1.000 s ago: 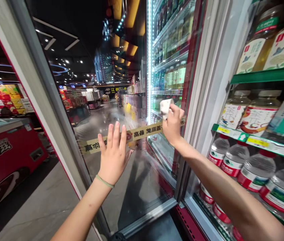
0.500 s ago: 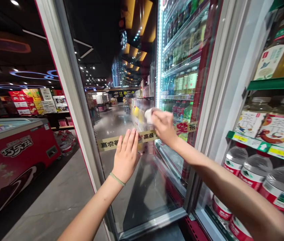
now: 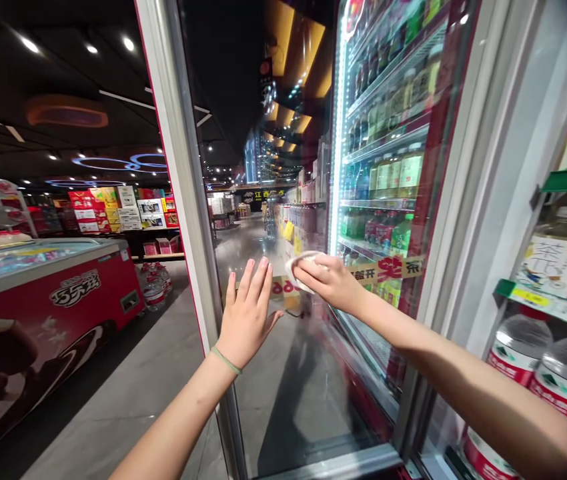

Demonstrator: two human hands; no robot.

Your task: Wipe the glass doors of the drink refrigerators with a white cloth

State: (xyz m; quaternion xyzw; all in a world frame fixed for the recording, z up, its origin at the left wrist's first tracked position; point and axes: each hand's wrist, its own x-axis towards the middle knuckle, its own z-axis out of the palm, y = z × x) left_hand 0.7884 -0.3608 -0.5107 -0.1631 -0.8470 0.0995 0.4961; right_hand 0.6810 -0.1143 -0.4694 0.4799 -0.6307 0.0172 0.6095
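Observation:
A glass fridge door (image 3: 283, 373) stands swung open in front of me, a printed strip (image 3: 363, 275) running across its pane. My right hand (image 3: 331, 280) is closed on a white cloth (image 3: 299, 268), which it holds against the glass at the height of the strip. To the left, my left hand (image 3: 247, 313) lies with fingers spread on or just before the pane; whether the whole palm touches I cannot tell. It holds nothing, and a green band (image 3: 227, 360) circles its wrist.
Right of the door, fridge shelves hold bottled drinks (image 3: 566, 373) behind price tags. A red chest freezer (image 3: 88, 300) stands at the left. Bottle packs (image 3: 154, 290) sit on the floor behind it, near stacked boxes (image 3: 128, 210). Lit drink shelves (image 3: 383, 167) show through or in the glass.
The view has turned left, so the scene sits further right. My right hand has moved the cloth down and left across the glass. The left hand's fingers have spread wider.

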